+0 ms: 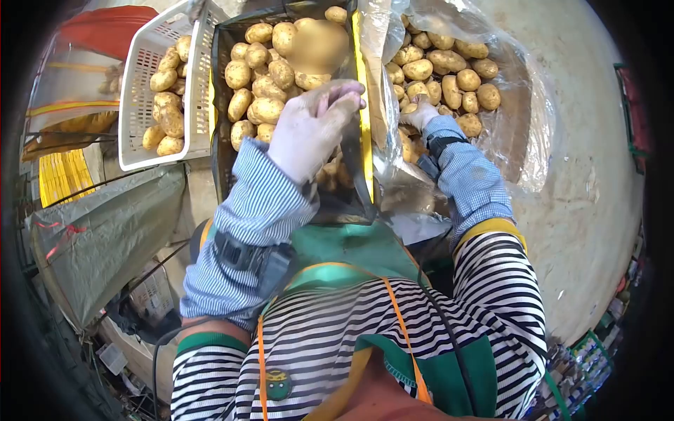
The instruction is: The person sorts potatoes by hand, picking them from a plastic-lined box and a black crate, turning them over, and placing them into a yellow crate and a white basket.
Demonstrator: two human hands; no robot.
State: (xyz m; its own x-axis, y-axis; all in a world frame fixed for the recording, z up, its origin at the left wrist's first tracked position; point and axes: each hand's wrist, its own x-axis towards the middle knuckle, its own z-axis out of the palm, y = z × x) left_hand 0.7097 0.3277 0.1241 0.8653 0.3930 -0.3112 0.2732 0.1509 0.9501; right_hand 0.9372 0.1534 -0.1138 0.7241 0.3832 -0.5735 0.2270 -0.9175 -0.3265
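Observation:
My left hand (314, 128), in a pale glove, is raised over a black-lined box (362, 133) of potatoes (267, 88). Its fingers and thumb come together toward the box's yellow right edge; anything between them is hidden. My right hand (421, 115), also gloved, reaches down into a carton (516, 133) lined with clear plastic (544, 105). Its fingers are bent against a potato (417, 90) among the heaped potatoes there, with the fingertips partly hidden. Part of the left box's heap shows only as a brown blur.
On the left stands a white perforated crate (133, 133) with more potatoes (168, 116). A grey-green plastic sheet (112, 231) hangs near my left elbow. Yellow strips (67, 175) lie beyond it. Bare concrete floor (590, 231) stretches along the right.

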